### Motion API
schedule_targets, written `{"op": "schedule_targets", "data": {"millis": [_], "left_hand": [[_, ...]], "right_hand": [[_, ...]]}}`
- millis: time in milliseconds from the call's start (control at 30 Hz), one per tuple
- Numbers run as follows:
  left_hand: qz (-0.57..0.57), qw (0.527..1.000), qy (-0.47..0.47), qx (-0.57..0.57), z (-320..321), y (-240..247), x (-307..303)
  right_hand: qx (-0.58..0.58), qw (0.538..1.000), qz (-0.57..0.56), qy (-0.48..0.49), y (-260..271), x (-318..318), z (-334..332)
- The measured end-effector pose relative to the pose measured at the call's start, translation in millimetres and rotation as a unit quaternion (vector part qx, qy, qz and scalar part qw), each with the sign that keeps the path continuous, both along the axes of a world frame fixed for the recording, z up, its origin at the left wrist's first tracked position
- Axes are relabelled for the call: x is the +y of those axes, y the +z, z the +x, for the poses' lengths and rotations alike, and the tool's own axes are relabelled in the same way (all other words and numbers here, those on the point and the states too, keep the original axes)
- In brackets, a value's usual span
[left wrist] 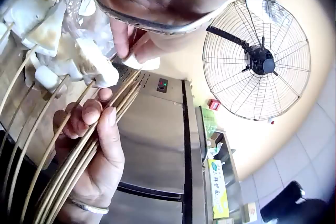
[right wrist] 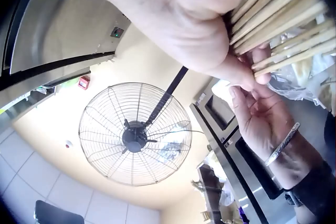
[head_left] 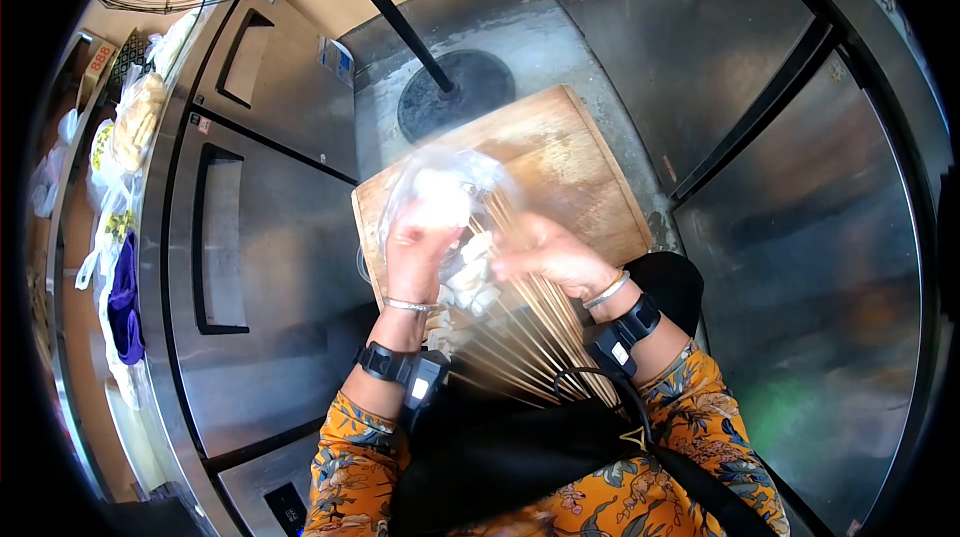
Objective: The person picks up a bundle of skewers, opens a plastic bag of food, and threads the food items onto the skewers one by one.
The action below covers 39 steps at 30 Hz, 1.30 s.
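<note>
In the head view, my right hand [head_left: 560, 255] grips a bundle of bamboo skewers [head_left: 550, 307], whose lower ends fan out toward my lap. My left hand [head_left: 415, 257] is beside it, partly blurred. Between the left thumb and fingers a white piece of food [left wrist: 142, 62] is pinched, right by the skewer tips in the left wrist view. Several skewers carry white chunks [left wrist: 97, 66] on their ends. A clear plastic bag [head_left: 490, 169] lies around the left hand and chunks. The right hand's fingers [left wrist: 109, 134] curl round the sticks.
A wooden board [head_left: 590, 167] lies under the work. Behind it stands the round base [head_left: 480, 87] of a fan [left wrist: 261, 59]. Steel cabinets [head_left: 280, 267] line the left, with steel doors [head_left: 800, 237] at right. Bagged goods [head_left: 140, 117] sit on the left-hand cabinet top.
</note>
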<state>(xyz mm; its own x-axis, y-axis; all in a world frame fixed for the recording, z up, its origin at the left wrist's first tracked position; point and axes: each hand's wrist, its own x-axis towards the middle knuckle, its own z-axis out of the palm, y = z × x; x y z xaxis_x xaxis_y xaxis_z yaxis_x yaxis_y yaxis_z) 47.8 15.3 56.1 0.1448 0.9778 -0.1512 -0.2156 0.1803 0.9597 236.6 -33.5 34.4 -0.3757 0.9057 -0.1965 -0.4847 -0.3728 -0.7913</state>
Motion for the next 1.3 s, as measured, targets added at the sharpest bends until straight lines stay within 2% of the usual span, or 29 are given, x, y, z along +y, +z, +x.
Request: {"op": "schedule_targets", "data": {"millis": [233, 333, 433, 667, 767, 867, 967, 1033, 1100, 1133, 1200, 1233, 1300], "left_hand": [[0.093, 0.993, 0.023, 0.066, 0, -4, -2], [0.116, 0.986, -0.006, 0.118, -4, -3, -5], [0.129, 0.981, -0.056, 0.131, -1, 12, -13], [0.099, 0.983, -0.043, 0.145, 0, 10, -31], [0.12, 0.975, -0.067, 0.174, -6, 3, -30], [0.073, 0.976, -0.098, 0.182, -7, 5, -32], [0.092, 0.962, -0.171, 0.191, -10, 3, -27], [0.007, 0.968, -0.232, 0.094, -13, 18, -12], [-0.035, 0.976, -0.212, 0.046, -25, 0, 16], [0.011, 0.974, -0.184, 0.133, -34, -20, 35], [0.105, 0.941, -0.121, 0.299, -46, -61, 69], [0.171, 0.898, -0.126, 0.386, -43, -66, 77], [0.292, 0.777, -0.13, 0.542, -36, -69, 87]], "right_hand": [[0.027, 0.999, -0.03, 0.021, 9, 0, -1], [0.052, 0.997, -0.036, 0.032, 6, 0, -1], [0.055, 0.997, -0.027, 0.038, 2, 0, 0], [0.031, 0.999, -0.008, 0.029, -5, -1, -5], [0.034, 0.999, 0.003, 0.027, -12, 0, -7], [0.025, 0.999, 0.002, 0.041, -8, 1, -5], [0.037, 0.999, 0.007, 0.02, -3, 1, -4], [-0.013, 1.0, 0.007, 0.002, -1, 5, -2], [-0.041, 0.999, 0.008, -0.008, -3, 8, 0], [-0.045, 0.999, 0.011, -0.011, -7, 11, 1], [-0.05, 0.999, 0.01, -0.013, -13, 14, 4], [-0.049, 0.999, 0.005, -0.012, -16, 13, 3], [-0.044, 0.999, 0.002, -0.008, -15, 13, 4]]}}
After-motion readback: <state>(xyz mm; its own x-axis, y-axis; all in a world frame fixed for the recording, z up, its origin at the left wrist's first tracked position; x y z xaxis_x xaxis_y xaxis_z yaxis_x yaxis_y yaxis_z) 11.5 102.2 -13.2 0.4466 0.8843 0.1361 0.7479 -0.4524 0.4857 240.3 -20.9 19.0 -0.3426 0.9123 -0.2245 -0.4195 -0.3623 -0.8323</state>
